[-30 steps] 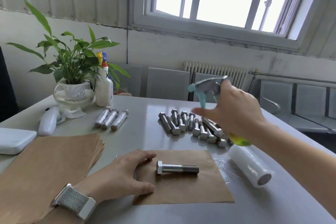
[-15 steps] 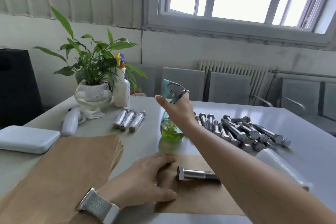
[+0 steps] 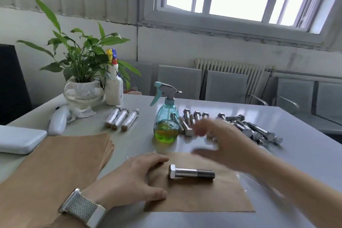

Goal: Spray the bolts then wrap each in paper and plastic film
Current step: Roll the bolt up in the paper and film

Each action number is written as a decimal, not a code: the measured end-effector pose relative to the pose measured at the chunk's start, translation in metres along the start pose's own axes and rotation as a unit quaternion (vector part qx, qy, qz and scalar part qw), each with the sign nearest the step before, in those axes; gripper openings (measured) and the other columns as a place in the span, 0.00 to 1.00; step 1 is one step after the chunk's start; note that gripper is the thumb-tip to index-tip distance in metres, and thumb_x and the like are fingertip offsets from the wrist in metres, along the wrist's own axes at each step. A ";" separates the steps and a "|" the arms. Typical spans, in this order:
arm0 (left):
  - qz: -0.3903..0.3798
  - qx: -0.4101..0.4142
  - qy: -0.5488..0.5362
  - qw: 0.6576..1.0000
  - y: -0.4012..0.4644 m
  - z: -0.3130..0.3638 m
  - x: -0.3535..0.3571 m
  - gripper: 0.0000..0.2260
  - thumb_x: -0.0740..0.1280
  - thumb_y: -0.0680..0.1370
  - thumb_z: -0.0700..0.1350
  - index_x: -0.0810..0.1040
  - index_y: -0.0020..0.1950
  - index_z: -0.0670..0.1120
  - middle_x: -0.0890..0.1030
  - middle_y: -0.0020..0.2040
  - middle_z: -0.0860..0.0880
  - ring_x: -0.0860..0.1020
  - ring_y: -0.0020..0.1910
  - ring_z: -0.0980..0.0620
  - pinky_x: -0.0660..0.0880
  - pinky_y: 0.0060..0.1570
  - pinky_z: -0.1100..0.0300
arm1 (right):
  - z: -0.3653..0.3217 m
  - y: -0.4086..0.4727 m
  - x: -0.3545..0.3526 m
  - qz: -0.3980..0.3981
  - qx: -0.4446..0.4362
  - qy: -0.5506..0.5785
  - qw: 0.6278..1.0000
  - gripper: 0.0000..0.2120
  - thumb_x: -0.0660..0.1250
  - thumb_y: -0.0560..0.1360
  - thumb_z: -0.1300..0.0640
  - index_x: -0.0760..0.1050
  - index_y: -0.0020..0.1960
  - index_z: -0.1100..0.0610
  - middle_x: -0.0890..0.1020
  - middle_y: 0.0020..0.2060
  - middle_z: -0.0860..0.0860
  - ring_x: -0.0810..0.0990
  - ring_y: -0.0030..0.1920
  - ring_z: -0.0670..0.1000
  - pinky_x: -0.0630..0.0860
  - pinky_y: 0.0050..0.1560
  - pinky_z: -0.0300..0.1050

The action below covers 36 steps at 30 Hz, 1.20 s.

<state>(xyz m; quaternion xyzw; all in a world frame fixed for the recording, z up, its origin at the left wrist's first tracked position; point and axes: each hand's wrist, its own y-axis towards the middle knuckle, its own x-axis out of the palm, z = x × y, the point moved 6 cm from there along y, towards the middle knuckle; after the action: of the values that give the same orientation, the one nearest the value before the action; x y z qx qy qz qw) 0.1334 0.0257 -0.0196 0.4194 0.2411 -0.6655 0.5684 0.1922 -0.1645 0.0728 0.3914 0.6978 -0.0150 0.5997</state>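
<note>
Now that the translucent blue spray bottle of green liquid (image 3: pixel 167 120) stands released behind the brown paper sheet (image 3: pixel 199 193), right hand (image 3: pixel 220 144) withdraws open and empty, left hand (image 3: pixel 137 177) flat on the sheet's edge beside the steel hex bolt (image 3: pixel 191 173), wrapping presumably next.

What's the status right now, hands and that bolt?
Left hand flat on the paper sheet. Right hand open, blurred, holding nothing. Bolt lies unwrapped on the sheet. Spray bottle upright behind; nothing blocking.

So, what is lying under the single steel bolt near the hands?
The single steel bolt lies on one brown paper sheet, whose left edge the left hand presses. The sheet hides whatever lies beneath it.
</note>
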 end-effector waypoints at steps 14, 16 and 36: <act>0.103 0.090 0.031 0.990 0.000 0.027 -0.006 0.14 0.65 0.77 0.60 0.81 0.58 0.58 0.77 0.56 0.67 0.71 0.60 0.70 0.59 0.63 0.73 | -0.019 -0.092 0.033 -0.135 -0.138 -0.324 0.926 0.02 0.68 0.67 0.53 0.77 0.38 0.46 0.76 0.30 0.42 0.76 0.33 0.46 0.78 0.46 0.42; 0.091 0.085 0.031 0.992 -0.001 0.029 -0.006 0.24 0.58 0.74 0.69 0.81 0.60 0.58 0.77 0.57 0.68 0.69 0.60 0.71 0.57 0.62 0.76 | -0.020 -0.087 0.030 -0.118 -0.119 -0.306 0.937 0.05 0.67 0.64 0.53 0.76 0.40 0.46 0.76 0.32 0.42 0.76 0.34 0.46 0.77 0.42 0.42; 0.137 0.035 0.247 0.959 0.028 0.048 -0.002 0.15 0.56 0.69 0.67 0.69 0.40 0.56 0.75 0.39 0.59 0.74 0.42 0.58 0.61 0.50 0.60 | 0.025 -0.034 0.035 -0.055 0.116 -0.152 0.980 0.06 0.66 0.76 0.46 0.76 0.50 0.46 0.84 0.47 0.45 0.79 0.50 0.49 0.64 0.57 0.44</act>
<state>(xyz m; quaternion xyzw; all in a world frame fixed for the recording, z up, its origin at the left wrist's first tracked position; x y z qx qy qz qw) 0.1471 -0.0180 0.0117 0.6197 0.2909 -0.4649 0.5614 0.1945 -0.1817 0.0206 0.4123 0.6128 -0.1879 0.6474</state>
